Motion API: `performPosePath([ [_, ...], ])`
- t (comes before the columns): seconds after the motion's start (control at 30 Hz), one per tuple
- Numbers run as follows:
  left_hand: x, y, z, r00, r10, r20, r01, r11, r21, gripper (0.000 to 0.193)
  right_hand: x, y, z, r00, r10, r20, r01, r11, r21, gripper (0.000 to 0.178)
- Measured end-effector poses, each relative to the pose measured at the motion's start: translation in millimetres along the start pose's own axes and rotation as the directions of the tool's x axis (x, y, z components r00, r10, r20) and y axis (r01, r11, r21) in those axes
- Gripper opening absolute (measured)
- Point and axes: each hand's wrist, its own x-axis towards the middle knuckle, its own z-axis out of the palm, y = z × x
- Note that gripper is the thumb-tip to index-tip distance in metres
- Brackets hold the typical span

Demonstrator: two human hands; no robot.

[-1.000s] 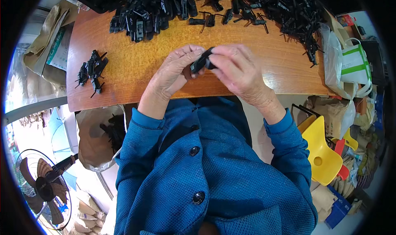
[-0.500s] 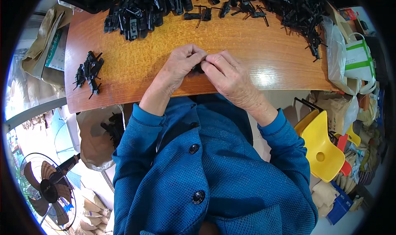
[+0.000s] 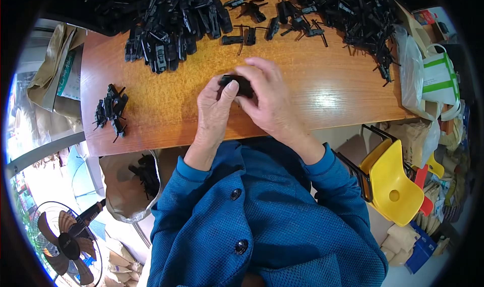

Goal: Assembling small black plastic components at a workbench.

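Note:
Over the near middle of the wooden table, both my hands are closed on a dark plastic part. My left hand grips its left end, thumb lying across the top. From the right, my right hand curls its fingers over the other end and covers much of it. The part's exact kind cannot be made out. Beyond my hands lie several loose black plastic pieces, some with thin rods sticking out.
A heap of longer black parts fills the far left, and a tangle of rod-bearing pieces the far right. A small cluster sits at the left edge. Below stand a lined bag, a fan and a yellow chair.
My hands have gone from a close fingertip pinch to a wider grip, and more of the dark part now shows. The whole view has shifted slightly, with the table lower in it.

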Motion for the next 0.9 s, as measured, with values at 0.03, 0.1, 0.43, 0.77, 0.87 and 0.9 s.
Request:
performPosePath([
  [0.03,3,7,0,1.000,-0.021,-0.020,0.021,1.000,-0.004,0.025,2,4,2,0.994,0.107,-0.018,-0.104,0.987,0.120,0.046],
  [0.1,13,15,-8,1.000,-0.019,-0.003,0.019,0.994,0.104,0.025,4,18,6,0.972,0.203,0.117,-0.228,0.936,0.267,0.049],
  [0.43,46,28,-7,0.998,-0.052,0.036,0.046,0.986,0.160,0.023,42,38,7,0.852,0.332,0.405,-0.517,0.650,0.556,0.045],
  [0.77,104,52,-9,0.972,-0.234,0.027,0.235,0.971,-0.031,0.012,123,91,-5,0.876,0.032,0.481,-0.301,0.817,0.493,0.039],
  [0.87,122,53,-20,0.966,-0.252,0.049,0.245,0.962,0.117,0.009,189,127,-1,0.961,0.027,0.275,-0.065,0.989,0.131,0.030],
  [0.9,130,51,-17,0.962,-0.242,0.124,0.217,0.959,0.184,0.008,206,149,3,0.987,-0.003,0.159,0.000,1.000,0.021,0.028],
])
